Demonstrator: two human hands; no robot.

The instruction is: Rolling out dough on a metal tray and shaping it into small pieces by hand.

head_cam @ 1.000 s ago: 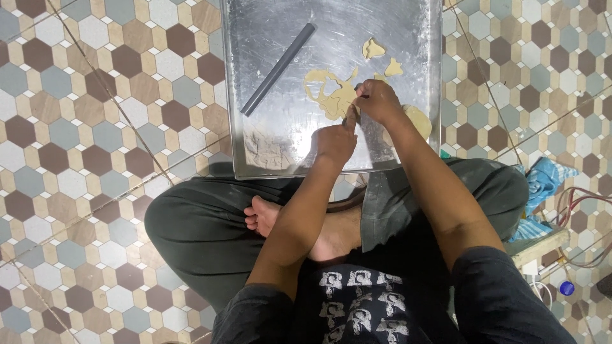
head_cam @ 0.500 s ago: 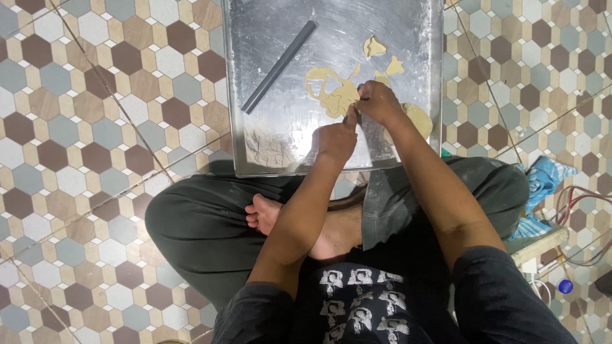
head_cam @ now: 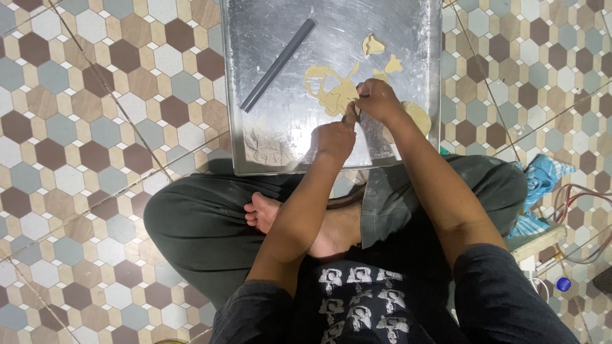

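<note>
I sit cross-legged on a tiled floor with a metal tray [head_cam: 268,25] in front of me. A thin sheet of pale dough [head_cam: 328,89] with cut-out holes lies on the tray. My right hand [head_cam: 379,100] pinches the right edge of this dough sheet. My left hand [head_cam: 335,139] is just below it, a finger pressing at the same spot. Two small cut dough shapes [head_cam: 373,44] lie further up on the tray. A round piece of dough [head_cam: 417,116] shows beside my right wrist.
A dark grey rod [head_cam: 277,64] lies diagonally on the tray's left half. A patch of flour [head_cam: 268,148] marks the tray's near left corner. A blue cloth [head_cam: 542,178], cables and a small blue cap [head_cam: 562,284] lie on the floor at right.
Both hands stay at the dough sheet's right edge; the fingers have shifted only slightly. The tray, rod and cut shapes have not moved.
</note>
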